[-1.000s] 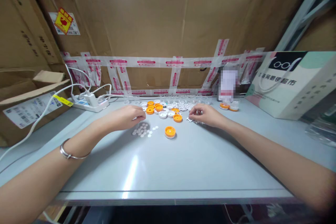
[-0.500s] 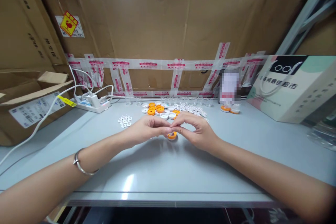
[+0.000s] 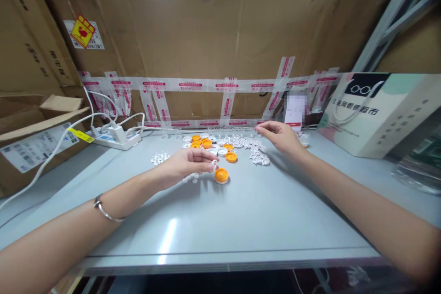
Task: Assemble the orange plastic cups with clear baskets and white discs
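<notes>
My left hand point(image 3: 195, 164) pinches a small white plastic piece point(image 3: 215, 164) between thumb and fingertips. Just below those fingertips, an orange round cap point(image 3: 221, 175) with a white lower rim lies on the table. My right hand point(image 3: 280, 138) is stretched toward the back, thumb and index finger together beside a row of clear round pieces point(image 3: 253, 131). Anything between its fingertips is too small to make out. Left of that hand is a heap of white plastic pieces point(image 3: 259, 149). Another orange cap point(image 3: 231, 157) lies near the group of orange and white caps point(image 3: 206, 144).
Small white pieces point(image 3: 160, 158) lie in a pile at the left, with several more under my left hand. A power strip point(image 3: 117, 138) and an open carton point(image 3: 37, 142) stand left. A phone point(image 3: 294, 108), a paper bag point(image 3: 375, 115) and a clear container point(image 3: 420, 165) are right.
My hands, fingertips together above the orange cap before, are now apart. The right hand has moved right and toward the back. My left hand has shifted slightly left, exposing the cap.
</notes>
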### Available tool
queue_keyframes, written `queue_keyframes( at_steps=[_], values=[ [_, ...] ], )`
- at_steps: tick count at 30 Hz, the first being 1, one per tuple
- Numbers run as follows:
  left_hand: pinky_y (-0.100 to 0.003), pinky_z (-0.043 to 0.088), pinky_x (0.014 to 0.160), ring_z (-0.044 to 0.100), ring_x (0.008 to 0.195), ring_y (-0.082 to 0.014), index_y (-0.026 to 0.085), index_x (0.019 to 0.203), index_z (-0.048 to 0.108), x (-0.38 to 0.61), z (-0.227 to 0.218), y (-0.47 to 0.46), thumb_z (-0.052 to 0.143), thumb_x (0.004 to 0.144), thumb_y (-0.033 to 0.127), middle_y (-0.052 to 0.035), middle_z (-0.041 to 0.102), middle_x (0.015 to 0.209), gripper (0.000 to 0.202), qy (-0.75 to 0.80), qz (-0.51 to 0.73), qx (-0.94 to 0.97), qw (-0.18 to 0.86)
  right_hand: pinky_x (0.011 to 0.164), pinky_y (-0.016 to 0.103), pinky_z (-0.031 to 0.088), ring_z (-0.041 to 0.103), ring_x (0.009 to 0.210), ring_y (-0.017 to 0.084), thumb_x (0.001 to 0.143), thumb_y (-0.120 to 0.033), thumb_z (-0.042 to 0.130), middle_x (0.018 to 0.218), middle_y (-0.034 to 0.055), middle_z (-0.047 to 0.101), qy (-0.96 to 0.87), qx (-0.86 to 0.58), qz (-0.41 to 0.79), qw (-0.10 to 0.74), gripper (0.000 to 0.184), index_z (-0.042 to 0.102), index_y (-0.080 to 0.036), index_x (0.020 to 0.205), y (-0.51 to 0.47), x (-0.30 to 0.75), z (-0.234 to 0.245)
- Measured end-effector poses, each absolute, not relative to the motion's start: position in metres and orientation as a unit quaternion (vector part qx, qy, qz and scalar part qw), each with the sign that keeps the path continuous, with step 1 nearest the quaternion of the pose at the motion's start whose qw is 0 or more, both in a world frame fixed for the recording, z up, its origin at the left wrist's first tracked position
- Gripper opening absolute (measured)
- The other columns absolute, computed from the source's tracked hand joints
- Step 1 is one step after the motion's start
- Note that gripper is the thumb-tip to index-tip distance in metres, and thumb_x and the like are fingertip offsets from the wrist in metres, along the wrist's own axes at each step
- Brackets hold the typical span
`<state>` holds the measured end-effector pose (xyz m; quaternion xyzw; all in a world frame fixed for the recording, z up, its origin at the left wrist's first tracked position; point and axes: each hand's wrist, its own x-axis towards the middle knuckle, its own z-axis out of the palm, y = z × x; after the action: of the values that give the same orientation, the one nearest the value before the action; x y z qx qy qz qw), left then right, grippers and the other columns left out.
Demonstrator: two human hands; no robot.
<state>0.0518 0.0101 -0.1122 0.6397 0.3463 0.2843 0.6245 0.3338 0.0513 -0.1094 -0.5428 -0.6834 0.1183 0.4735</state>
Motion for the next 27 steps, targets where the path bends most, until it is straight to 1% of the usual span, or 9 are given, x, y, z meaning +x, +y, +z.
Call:
queue_keyframes(
  at_steps=[2,4,7,9,11,16,21,25,27],
  values=[
    [-0.018,0.04,0.065,0.057,0.07,-0.0067,0.018,0.094,0.065,0.051,-0.113,0.012,0.069,0.072,0.022,0.0006,0.066,0.078,0.024,0.352,0.288,0.638,0.621,0.066,0.031,0.046,0.058,0.068,0.018,0.078,-0.036,0.054,0.073,0.0065,0.065,-0.716,-0.6,0.056,0.352,0.024,0.066,-0.015,0.075,0.067,0.353,-0.117],
    [-0.018,0.04,0.064,0.057,0.07,-0.0066,0.018,0.096,0.064,0.05,-0.115,0.014,0.07,0.072,0.023,0.0004,0.065,0.08,0.025,0.352,0.29,0.641,0.617,0.069,0.031,0.045,0.057,0.071,0.019,0.075,-0.033,0.057,0.079,0.0072,0.064,-0.74,-0.596,0.043,0.311,0.021,0.069,-0.016,0.079,0.076,0.359,-0.126],
    [-0.018,0.04,0.063,0.057,0.07,-0.0067,0.019,0.096,0.064,0.049,-0.116,0.014,0.071,0.071,0.025,0.0002,0.065,0.081,0.027,0.353,0.289,0.647,0.611,0.076,0.032,0.044,0.057,0.079,0.019,0.072,-0.033,0.063,0.089,0.0068,0.061,-0.772,-0.572,0.039,0.275,0.025,0.069,-0.02,0.092,0.078,0.349,-0.137],
    [-0.018,0.04,0.063,0.057,0.07,-0.0073,0.019,0.096,0.064,0.049,-0.116,0.014,0.071,0.07,0.025,0.0,0.066,0.082,0.028,0.351,0.286,0.653,0.608,0.079,0.034,0.043,0.057,0.085,0.021,0.071,-0.033,0.064,0.09,0.0069,0.061,-0.786,-0.563,0.037,0.253,0.024,0.07,-0.022,0.091,0.077,0.341,-0.14],
    [-0.019,0.041,0.064,0.058,0.072,-0.0083,0.019,0.097,0.064,0.049,-0.115,0.013,0.071,0.07,0.026,-0.0005,0.066,0.082,0.028,0.348,0.284,0.657,0.605,0.08,0.033,0.042,0.057,0.087,0.022,0.071,-0.032,0.063,0.09,0.0067,0.062,-0.796,-0.557,0.038,0.235,0.019,0.071,-0.021,0.085,0.077,0.337,-0.14],
    [-0.021,0.042,0.065,0.058,0.072,-0.0097,0.018,0.097,0.064,0.049,-0.114,0.011,0.07,0.07,0.027,-0.0016,0.066,0.082,0.029,0.35,0.285,0.661,0.599,0.075,0.031,0.043,0.059,0.081,0.02,0.073,-0.027,0.058,0.083,0.0041,0.065,-0.807,-0.546,0.043,0.221,0.014,0.07,-0.021,0.077,0.074,0.34,-0.138],
    [-0.021,0.043,0.066,0.058,0.071,-0.0089,0.017,0.096,0.064,0.05,-0.113,0.011,0.07,0.07,0.025,-0.0015,0.066,0.082,0.028,0.35,0.291,0.66,0.598,0.072,0.03,0.044,0.06,0.075,0.018,0.074,-0.025,0.055,0.081,0.003,0.067,-0.806,-0.538,0.056,0.24,0.016,0.068,-0.02,0.082,0.07,0.34,-0.138],
    [-0.022,0.043,0.067,0.059,0.073,-0.0101,0.018,0.097,0.064,0.049,-0.114,0.011,0.07,0.07,0.026,-0.0021,0.066,0.083,0.029,0.354,0.288,0.665,0.591,0.07,0.029,0.044,0.059,0.073,0.017,0.074,-0.023,0.053,0.078,0.0017,0.066,-0.8,-0.536,0.066,0.261,0.01,0.062,-0.02,0.077,0.07,0.339,-0.136],
    [-0.022,0.044,0.067,0.059,0.074,-0.0107,0.018,0.098,0.064,0.048,-0.114,0.012,0.07,0.07,0.028,-0.0025,0.066,0.084,0.03,0.357,0.286,0.667,0.588,0.068,0.028,0.044,0.058,0.072,0.016,0.074,-0.023,0.053,0.077,0.0017,0.065,-0.795,-0.538,0.067,0.273,0.007,0.058,-0.019,0.077,0.07,0.34,-0.134]
  ],
)
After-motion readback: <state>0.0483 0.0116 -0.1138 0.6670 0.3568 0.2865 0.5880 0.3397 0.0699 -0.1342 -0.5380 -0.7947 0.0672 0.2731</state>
